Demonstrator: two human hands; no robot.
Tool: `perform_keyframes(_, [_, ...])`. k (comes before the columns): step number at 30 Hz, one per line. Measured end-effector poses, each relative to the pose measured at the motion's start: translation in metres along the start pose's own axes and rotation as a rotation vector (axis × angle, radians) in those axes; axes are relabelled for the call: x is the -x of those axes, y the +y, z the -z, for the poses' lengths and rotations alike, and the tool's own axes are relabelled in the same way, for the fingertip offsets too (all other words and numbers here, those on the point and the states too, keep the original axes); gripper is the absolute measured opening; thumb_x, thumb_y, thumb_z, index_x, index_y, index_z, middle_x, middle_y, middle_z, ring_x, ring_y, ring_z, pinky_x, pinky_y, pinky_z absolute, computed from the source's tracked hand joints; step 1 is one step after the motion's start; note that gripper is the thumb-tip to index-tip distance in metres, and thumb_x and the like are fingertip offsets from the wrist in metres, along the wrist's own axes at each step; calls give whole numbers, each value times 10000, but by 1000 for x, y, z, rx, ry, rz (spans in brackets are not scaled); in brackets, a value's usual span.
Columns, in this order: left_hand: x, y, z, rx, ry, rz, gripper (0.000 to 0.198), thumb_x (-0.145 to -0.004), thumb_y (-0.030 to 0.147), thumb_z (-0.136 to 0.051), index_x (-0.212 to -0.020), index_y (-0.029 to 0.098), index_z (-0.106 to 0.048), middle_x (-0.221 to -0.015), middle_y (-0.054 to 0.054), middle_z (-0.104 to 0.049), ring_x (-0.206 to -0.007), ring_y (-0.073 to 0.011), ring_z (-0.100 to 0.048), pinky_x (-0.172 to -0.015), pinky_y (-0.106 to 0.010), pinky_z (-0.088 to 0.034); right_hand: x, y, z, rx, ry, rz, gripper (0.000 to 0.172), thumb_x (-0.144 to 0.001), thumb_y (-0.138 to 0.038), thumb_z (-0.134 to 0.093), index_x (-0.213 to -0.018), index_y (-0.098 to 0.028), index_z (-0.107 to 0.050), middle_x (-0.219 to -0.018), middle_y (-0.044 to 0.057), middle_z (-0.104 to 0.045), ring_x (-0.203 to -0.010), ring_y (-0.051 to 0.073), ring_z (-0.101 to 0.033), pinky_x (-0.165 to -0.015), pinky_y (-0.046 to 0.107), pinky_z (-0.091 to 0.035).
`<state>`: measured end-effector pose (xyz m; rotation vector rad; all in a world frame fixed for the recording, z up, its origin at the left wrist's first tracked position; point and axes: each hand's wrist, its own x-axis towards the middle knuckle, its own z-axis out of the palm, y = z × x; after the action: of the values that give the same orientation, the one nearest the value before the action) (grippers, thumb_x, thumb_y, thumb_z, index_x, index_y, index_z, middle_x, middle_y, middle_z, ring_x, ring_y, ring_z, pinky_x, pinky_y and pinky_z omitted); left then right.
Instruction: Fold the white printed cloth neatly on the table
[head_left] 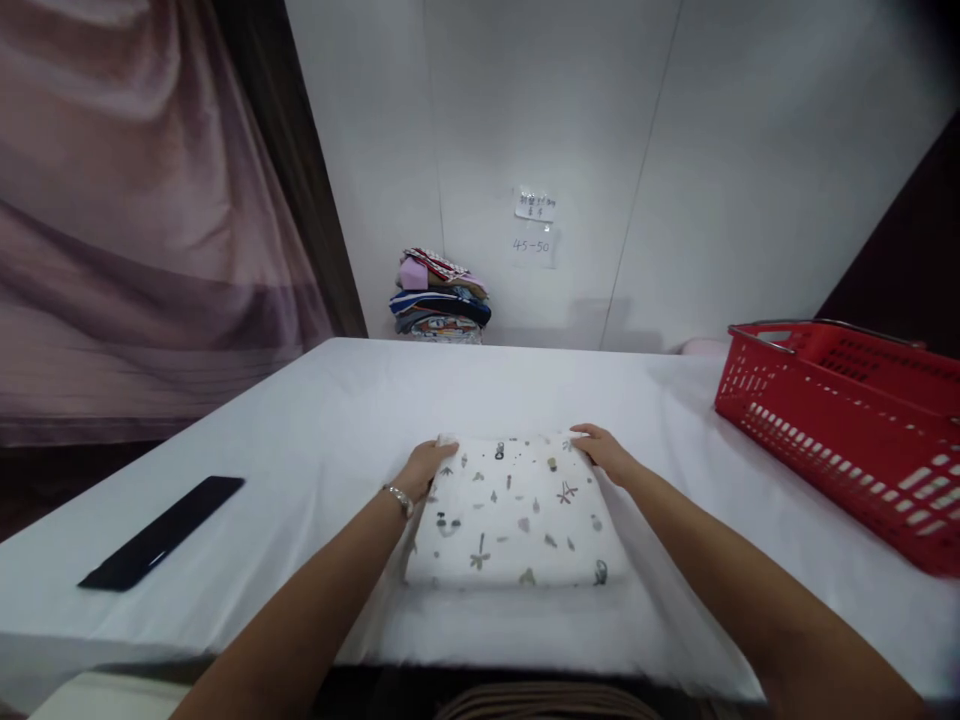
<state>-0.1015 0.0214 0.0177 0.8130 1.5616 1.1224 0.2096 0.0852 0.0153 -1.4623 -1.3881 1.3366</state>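
Note:
A folded white cloth (517, 520) with small printed plants, starfish and other motifs lies flat in front of me, near the table's front edge. At its far left corner, my left hand (429, 466) is closed on the edge, with the thumb on top and a bracelet on the wrist. My right hand (606, 452) grips the far right corner in the same way, its fingers partly hidden at the cloth's edge. Whether the cloth is a garment or a sheet cannot be told from its folded shape.
A red plastic basket (840, 420) with a metal handle stands at the right on the white-covered table (322, 420). To the left lies a flat black object (165, 532). Several folded clothes (441, 298) are stacked by the back wall, near paper notes (534, 228). A pink curtain (135, 220) hangs at left.

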Motion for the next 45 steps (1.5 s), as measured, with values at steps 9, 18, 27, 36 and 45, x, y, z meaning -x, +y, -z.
perform_keyframes(9, [-19, -4, 12, -468, 145, -219, 610, -637, 359, -666, -1181, 144, -491, -1187, -144, -552, -1064, -272, -533, -847, -346, -433, 7, 10, -9, 13, 50, 48, 354, -655, -343, -616, -966, -194, -536, -775, 16, -615, -667, 158, -581, -591, 260, -450])
perform_keyframes(18, [-39, -7, 20, -944, -92, -663, 341, -763, 404, -502, -1015, 198, -601, -1172, -69, -557, -1091, -235, -496, -924, -330, -391, -13, 29, -12, 443, 232, 349, 160, -665, -254, -522, -814, -210, -559, -851, 12, -586, -793, 180, -537, -731, 307, -414])
perform_keyframes(27, [-26, 1, 17, -988, -96, -785, 185, -786, 298, -473, -913, 198, -563, -996, -52, -601, -932, -208, -543, -843, -343, -405, -11, 22, -8, 576, 71, 428, 280, -756, -302, -496, -1019, -239, -567, -1010, 29, -585, -874, 189, -537, -773, 314, -411])
perform_keyframes(36, [-36, 12, 3, -1040, -260, -869, 224, -809, 323, -497, -979, 217, -596, -1040, -50, -596, -997, -211, -498, -880, -332, -358, -18, 8, -7, 664, -75, 524, 110, -778, -243, -492, -818, -225, -593, -928, 32, -580, -890, 183, -528, -802, 310, -405])
perform_keyframes(45, [-30, 19, -9, -1166, -303, -997, 247, -870, 309, -416, -876, 213, -643, -931, -60, -587, -915, -203, -498, -847, -361, -347, -19, 5, -12, 740, -168, 647, 200, -811, -302, -503, -953, -248, -633, -1109, 57, -574, -1045, 217, -495, -918, 365, -361])
